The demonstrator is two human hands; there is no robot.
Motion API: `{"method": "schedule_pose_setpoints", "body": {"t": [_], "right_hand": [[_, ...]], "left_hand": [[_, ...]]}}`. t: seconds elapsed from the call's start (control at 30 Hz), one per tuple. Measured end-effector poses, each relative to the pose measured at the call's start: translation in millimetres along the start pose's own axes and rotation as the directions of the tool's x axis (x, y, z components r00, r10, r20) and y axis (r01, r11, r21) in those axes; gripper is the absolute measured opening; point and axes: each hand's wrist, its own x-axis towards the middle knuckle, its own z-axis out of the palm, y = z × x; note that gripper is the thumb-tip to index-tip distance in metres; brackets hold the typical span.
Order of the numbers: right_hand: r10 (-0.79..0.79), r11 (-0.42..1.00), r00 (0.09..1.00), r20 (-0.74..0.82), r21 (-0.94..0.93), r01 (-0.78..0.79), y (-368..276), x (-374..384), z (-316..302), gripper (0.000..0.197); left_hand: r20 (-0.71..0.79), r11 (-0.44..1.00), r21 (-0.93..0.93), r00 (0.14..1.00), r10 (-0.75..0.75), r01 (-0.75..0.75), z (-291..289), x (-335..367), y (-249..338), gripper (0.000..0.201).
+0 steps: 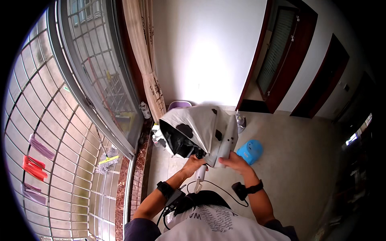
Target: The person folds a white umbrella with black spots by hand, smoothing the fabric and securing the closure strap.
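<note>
In front of my body is a partly folded umbrella (197,124), its canopy white with dark patches and black on the inside. The canopy points away from me, while its pale hooked handle (198,185) hangs toward my waist. My left hand (194,165) is closed around the umbrella where the handle meets the canopy's gathered edge. My right hand (236,162) pinches a fold of the canopy on its right side, thumb on top. The shaft inside is mostly hidden by the cloth.
A blue bin (250,151) stands on the floor right of the umbrella. Behind the canopy are a purple basin (179,105) and a grey-white bottle (241,122). A white bottle (144,109) stands by the curtain (146,60). To the left is a sliding glass door (102,76) with bars beyond.
</note>
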Motion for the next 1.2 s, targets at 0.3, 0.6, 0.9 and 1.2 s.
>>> {"method": "schedule_pose_setpoints", "body": {"t": [0.3, 0.6, 0.9, 1.2], "right_hand": [[-0.103, 0.882, 0.97, -0.219, 0.431, 0.191, 23, 24, 27, 0.044], [0.036, 0.884, 0.992, -0.122, 0.467, 0.025, 29, 17, -13, 0.047], [-0.497, 0.686, 0.839, -0.222, -0.693, 0.223, -29, -17, 15, 0.08], [-0.632, 0.442, 0.702, -0.329, -0.897, -0.023, -29, 14, 8, 0.012]], "left_hand": [[0.028, 0.831, 0.515, 0.973, 0.23, -0.211, -17, 23, -41, 0.026], [0.093, 0.978, -0.131, 0.984, -0.149, 0.161, 6, 10, -10, 0.018], [-0.04, 0.962, -0.153, 0.971, -0.235, 0.227, -3, 14, -24, 0.011], [-0.162, 0.952, -0.204, 0.951, -0.264, 0.229, 2, 15, -30, 0.01]]}}
